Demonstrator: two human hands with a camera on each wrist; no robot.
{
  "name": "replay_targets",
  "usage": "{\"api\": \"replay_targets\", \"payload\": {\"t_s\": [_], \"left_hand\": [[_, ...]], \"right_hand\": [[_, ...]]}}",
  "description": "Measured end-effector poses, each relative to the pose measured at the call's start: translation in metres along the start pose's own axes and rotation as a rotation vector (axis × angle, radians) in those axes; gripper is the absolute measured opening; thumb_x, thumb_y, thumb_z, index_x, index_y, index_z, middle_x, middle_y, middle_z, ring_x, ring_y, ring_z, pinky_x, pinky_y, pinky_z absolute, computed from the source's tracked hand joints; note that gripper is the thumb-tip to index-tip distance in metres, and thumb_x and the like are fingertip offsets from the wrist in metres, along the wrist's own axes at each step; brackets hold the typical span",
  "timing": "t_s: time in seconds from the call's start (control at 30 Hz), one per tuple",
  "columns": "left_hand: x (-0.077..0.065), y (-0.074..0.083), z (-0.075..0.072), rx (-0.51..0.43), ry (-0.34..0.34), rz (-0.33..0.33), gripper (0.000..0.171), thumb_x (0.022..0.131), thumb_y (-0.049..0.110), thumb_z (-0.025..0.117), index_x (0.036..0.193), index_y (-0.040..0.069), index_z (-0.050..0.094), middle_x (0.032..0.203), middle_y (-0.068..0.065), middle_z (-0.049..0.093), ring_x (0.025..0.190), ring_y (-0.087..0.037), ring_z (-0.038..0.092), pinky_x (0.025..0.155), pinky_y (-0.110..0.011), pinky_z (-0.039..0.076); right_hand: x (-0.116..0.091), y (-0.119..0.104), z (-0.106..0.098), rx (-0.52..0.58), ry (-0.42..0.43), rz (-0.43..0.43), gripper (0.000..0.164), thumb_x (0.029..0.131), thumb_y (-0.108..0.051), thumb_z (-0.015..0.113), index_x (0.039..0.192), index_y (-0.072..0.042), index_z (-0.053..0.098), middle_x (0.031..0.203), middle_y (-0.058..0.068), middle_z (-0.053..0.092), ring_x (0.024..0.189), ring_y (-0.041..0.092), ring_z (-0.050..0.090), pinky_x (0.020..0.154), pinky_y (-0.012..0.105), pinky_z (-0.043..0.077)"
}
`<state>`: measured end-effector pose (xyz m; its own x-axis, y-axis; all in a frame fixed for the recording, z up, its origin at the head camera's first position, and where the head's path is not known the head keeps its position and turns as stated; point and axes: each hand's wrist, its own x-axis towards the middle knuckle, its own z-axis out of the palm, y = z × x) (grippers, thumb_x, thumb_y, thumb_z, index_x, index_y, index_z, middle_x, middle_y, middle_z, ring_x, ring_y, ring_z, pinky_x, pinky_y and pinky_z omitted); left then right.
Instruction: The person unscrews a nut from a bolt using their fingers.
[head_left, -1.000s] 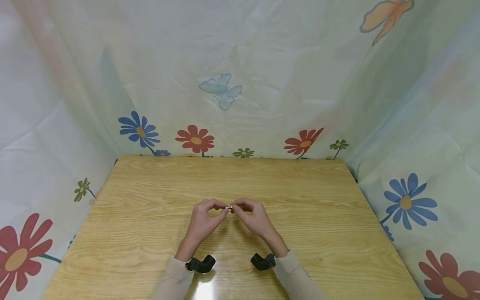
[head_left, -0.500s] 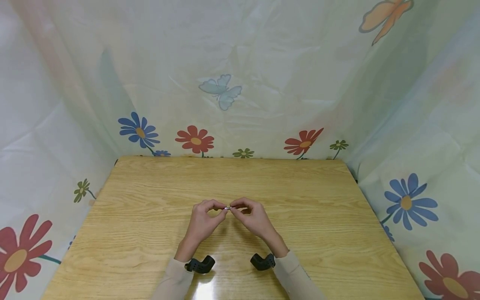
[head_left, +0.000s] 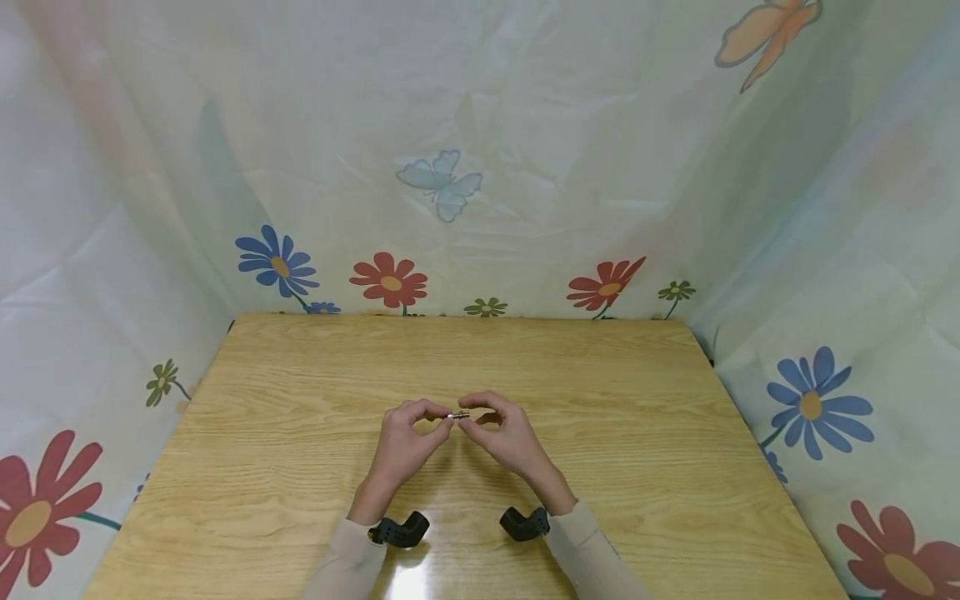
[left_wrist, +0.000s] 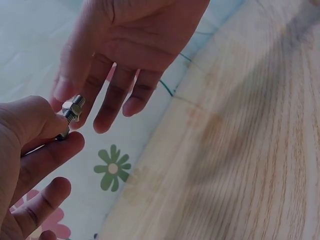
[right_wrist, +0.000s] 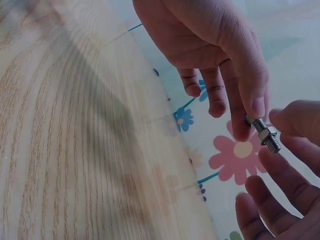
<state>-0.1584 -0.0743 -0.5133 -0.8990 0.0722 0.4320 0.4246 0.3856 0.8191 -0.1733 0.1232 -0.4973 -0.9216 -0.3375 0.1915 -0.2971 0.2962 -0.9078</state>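
A small metal bolt (head_left: 460, 415) lies about level between the two hands, above the table. My left hand (head_left: 405, 440) pinches its head end between thumb and index finger. A hex nut (right_wrist: 267, 134) sits partway along the threaded shank, and bare thread pokes out past it. My right hand (head_left: 510, 435) is beside the free end, with thumb and index finger spread apart around the nut. In the right wrist view, gaps show between these fingers (right_wrist: 282, 170) and the nut. The bolt head is mostly hidden by the left fingertips (left_wrist: 55, 125).
Below the hands is a wood-grain table (head_left: 300, 367). Pale curtains (head_left: 525, 125) printed with flowers and butterflies enclose its back and sides. Black wrist cameras (head_left: 405, 529) are strapped at both cuffs.
The right thumb and index finger have parted from the nut end, so more of the bolt shows. The left hand keeps its pinch and stays in nearly the same place.
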Motion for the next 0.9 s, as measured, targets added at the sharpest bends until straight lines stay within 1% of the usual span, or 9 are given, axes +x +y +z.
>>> {"api": "replay_targets", "payload": {"t_s": [0.07, 0.17, 0.33, 0.53, 0.63, 0.7, 0.8, 0.9], "left_hand": [[0.0000, -0.0002, -0.0001, -0.013, 0.002, 0.001, 0.010, 0.087, 0.009, 0.082, 0.094, 0.016, 0.081, 0.091, 0.002, 0.078, 0.091, -0.021, 0.071, 0.089, -0.055, 0.055], [0.0002, -0.0002, -0.0001, -0.033, 0.003, 0.004, 0.011, 0.087, 0.008, 0.082, 0.095, 0.016, 0.081, 0.091, 0.001, 0.078, 0.091, -0.023, 0.071, 0.086, -0.055, 0.058], [0.0005, -0.0005, -0.0003, -0.047, 0.003, 0.016, 0.010, 0.087, 0.008, 0.081, 0.095, 0.014, 0.081, 0.092, -0.001, 0.078, 0.091, -0.031, 0.072, 0.085, -0.051, 0.059], [-0.0012, -0.0009, -0.0007, -0.030, 0.011, 0.014, 0.010, 0.087, 0.008, 0.082, 0.095, 0.014, 0.080, 0.092, 0.000, 0.078, 0.090, -0.031, 0.071, 0.086, -0.047, 0.059], [-0.0021, -0.0019, -0.0012, -0.019, 0.018, 0.016, 0.010, 0.086, 0.009, 0.082, 0.094, 0.015, 0.081, 0.091, 0.002, 0.078, 0.089, -0.031, 0.071, 0.086, -0.046, 0.059], [-0.0020, -0.0028, -0.0014, -0.012, 0.022, 0.022, 0.011, 0.086, 0.009, 0.082, 0.095, 0.015, 0.081, 0.091, 0.002, 0.078, 0.090, -0.030, 0.071, 0.086, -0.046, 0.058], [-0.0013, -0.0034, -0.0018, -0.011, 0.018, 0.036, 0.011, 0.087, 0.009, 0.082, 0.096, 0.015, 0.081, 0.092, 0.002, 0.078, 0.090, -0.027, 0.071, 0.086, -0.047, 0.059], [-0.0008, -0.0030, -0.0019, -0.017, 0.011, 0.033, 0.010, 0.088, 0.010, 0.082, 0.096, 0.016, 0.081, 0.093, 0.002, 0.078, 0.091, -0.026, 0.071, 0.087, -0.049, 0.057]], "right_hand": [[0.0003, 0.0000, -0.0001, 0.012, 0.002, -0.009, 0.032, 0.096, -0.002, 0.070, 0.128, 0.001, 0.066, 0.128, 0.025, 0.066, 0.121, 0.042, 0.061, 0.093, 0.055, 0.056], [-0.0002, 0.0004, 0.0003, 0.013, 0.018, -0.007, 0.036, 0.098, -0.005, 0.069, 0.133, -0.002, 0.064, 0.130, 0.024, 0.066, 0.124, 0.039, 0.061, 0.093, 0.053, 0.056], [-0.0014, 0.0010, -0.0001, 0.028, 0.039, 0.035, 0.036, 0.101, -0.016, 0.068, 0.136, -0.011, 0.063, 0.125, 0.016, 0.069, 0.117, 0.030, 0.066, 0.092, 0.041, 0.056], [-0.0015, 0.0041, 0.0004, 0.040, 0.024, 0.063, 0.034, 0.102, -0.023, 0.068, 0.134, -0.012, 0.065, 0.111, 0.009, 0.073, 0.103, 0.024, 0.070, 0.085, 0.028, 0.057], [-0.0013, 0.0042, 0.0013, 0.024, 0.030, 0.073, 0.032, 0.101, -0.026, 0.068, 0.131, -0.012, 0.067, 0.108, 0.007, 0.074, 0.098, 0.021, 0.071, 0.082, 0.025, 0.057], [-0.0011, 0.0033, 0.0019, 0.011, 0.038, 0.078, 0.031, 0.101, -0.027, 0.068, 0.127, -0.010, 0.070, 0.106, 0.007, 0.075, 0.096, 0.020, 0.071, 0.082, 0.025, 0.057], [-0.0008, 0.0038, 0.0023, -0.004, 0.047, 0.087, 0.027, 0.101, -0.028, 0.068, 0.119, -0.009, 0.074, 0.105, 0.006, 0.076, 0.095, 0.019, 0.071, 0.081, 0.026, 0.057], [-0.0009, 0.0058, 0.0024, -0.016, 0.050, 0.082, 0.023, 0.101, -0.028, 0.068, 0.112, -0.010, 0.076, 0.105, 0.005, 0.077, 0.095, 0.018, 0.071, 0.081, 0.026, 0.057]]}}
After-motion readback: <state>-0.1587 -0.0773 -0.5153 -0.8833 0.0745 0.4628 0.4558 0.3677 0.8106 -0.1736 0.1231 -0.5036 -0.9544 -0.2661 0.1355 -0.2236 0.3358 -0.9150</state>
